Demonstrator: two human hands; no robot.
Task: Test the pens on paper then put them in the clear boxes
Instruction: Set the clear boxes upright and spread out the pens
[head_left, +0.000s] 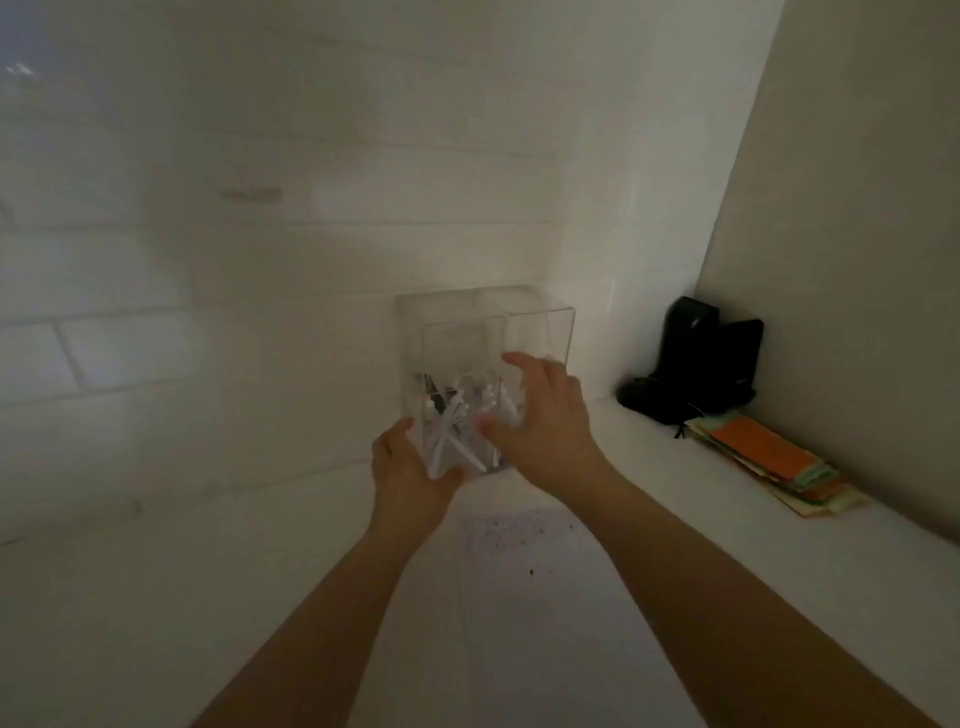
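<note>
We steady the clear box of pens on the counter

Nearest us lies the paper; beyond it, our left hand grips the clear box holding pens, and our right hand, fingers spread, presses its side. Uneven pressure could tip it against the far wall.

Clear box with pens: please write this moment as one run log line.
left hand: holds clear box | right hand: on box side | pens: inside | paper: marked, on table
</note>
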